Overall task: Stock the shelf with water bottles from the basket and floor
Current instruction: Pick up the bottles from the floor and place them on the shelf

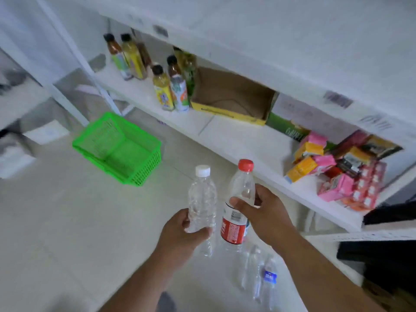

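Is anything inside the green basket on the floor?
No bottles show inside the green basket; its mesh floor looks bare. The near wall hides a thin strip of the bottom.

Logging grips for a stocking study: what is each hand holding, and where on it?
Left hand grips the white-capped bottle around its lower body; right hand grips the red-capped bottle around its upper body.

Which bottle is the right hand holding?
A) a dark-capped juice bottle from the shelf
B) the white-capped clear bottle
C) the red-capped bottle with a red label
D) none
C: the right hand grips the red-capped bottle by its upper body, while the left hand holds the white-capped bottle.
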`<state>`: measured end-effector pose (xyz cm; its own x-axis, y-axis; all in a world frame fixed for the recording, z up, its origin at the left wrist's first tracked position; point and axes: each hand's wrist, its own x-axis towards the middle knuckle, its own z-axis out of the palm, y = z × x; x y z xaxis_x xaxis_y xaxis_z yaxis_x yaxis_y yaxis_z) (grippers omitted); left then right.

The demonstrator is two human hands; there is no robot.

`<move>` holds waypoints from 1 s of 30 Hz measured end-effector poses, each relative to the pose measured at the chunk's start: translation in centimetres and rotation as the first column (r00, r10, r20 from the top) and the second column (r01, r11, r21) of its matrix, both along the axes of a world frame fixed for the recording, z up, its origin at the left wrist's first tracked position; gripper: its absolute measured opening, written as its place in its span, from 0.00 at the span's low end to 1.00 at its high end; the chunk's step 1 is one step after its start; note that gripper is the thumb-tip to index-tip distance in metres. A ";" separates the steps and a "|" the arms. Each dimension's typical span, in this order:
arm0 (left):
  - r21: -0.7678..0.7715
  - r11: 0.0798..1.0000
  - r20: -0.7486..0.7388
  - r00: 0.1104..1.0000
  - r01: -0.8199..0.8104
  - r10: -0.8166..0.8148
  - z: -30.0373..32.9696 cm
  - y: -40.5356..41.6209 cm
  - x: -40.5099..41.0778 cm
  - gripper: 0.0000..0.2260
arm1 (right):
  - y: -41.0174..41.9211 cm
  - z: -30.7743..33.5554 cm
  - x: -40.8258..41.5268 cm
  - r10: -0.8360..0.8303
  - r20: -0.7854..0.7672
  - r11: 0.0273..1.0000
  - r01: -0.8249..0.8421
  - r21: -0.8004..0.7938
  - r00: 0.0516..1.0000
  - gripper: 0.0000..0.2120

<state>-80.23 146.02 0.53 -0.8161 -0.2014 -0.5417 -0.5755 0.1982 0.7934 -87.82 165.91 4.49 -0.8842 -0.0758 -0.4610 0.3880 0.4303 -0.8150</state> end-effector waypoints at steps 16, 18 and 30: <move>-0.095 0.986 -0.462 0.883 -0.139 0.080 34.0 -18.5 4.0 0.15 | -19.2 36.4 3.5 0.087 -0.520 0.986 -0.147 -0.075 0.850 0.14; -0.103 0.982 -0.475 0.875 -0.156 0.089 34.8 -20.1 4.1 0.16 | -20.9 37.3 3.0 0.078 -0.539 0.987 -0.141 -0.076 0.838 0.14; -0.119 0.963 -0.492 0.857 -0.241 0.154 36.4 -27.0 -2.5 0.14 | -29.4 36.9 -4.9 0.135 -0.560 0.974 -0.214 -0.079 0.818 0.10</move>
<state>-82.77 119.04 36.97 -0.8973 -0.4394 -0.0419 -0.1800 0.2777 0.9436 -92.76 136.52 41.43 -0.9530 -0.2779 0.1207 -0.2105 0.3209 -0.9234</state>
